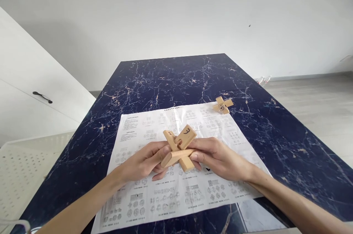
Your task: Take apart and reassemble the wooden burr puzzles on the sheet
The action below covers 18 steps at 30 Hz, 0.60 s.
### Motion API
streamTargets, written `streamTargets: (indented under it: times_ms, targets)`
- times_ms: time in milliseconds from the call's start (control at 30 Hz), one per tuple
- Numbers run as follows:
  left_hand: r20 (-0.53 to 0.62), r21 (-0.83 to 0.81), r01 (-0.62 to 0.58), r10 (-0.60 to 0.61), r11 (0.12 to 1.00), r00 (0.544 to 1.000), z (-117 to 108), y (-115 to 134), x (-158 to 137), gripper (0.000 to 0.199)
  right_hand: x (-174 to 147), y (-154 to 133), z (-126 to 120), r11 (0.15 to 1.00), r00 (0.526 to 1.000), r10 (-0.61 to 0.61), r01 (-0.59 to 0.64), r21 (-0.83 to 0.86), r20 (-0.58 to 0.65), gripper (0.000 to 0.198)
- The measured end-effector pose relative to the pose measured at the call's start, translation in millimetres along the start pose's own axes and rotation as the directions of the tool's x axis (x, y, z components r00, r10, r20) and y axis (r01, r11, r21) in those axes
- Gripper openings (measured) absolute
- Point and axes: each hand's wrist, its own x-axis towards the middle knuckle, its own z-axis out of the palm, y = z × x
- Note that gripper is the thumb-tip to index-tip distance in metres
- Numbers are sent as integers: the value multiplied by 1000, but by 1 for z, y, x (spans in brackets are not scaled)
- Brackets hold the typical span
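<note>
Several pale wooden puzzle pieces point(178, 156) cross one another between my hands, above a printed sheet. One piece bears a dark mark like a "2", and a wider one beside it a hooked mark. My left hand point(150, 158) grips the cluster from the left, its thumb against the front piece. From the right, my right hand point(213, 157) pinches it with thumb and fingers. How the pieces lock together inside is partly hidden. Beneath lies the white instruction sheet point(132, 186), creased and covered in small diagrams.
Another small wooden puzzle cluster point(223, 105) rests on the sheet's far right corner. The dark blue marbled table point(165, 79) reaches toward a white wall. At left are a white cabinet with a black handle point(42, 97) and a perforated cream surface point(30, 168).
</note>
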Motion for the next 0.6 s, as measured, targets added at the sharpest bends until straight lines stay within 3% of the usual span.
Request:
streamTargets:
  times_ms: [233,467,600]
  targets:
    - [-17,-3,18,-18,1000,1000,2,1,0,46,0,1,1,997,998,-11,6,-74,-62,35]
    - [70,-54,41,-37,998,997,-3,4,0,29,-1,6,6,997,986,76,-71,43,-145,28]
    - [73,-47,59,-55,997,996,-5,4,0,30,0,7,7,993,983,98,-86,85,-153,31]
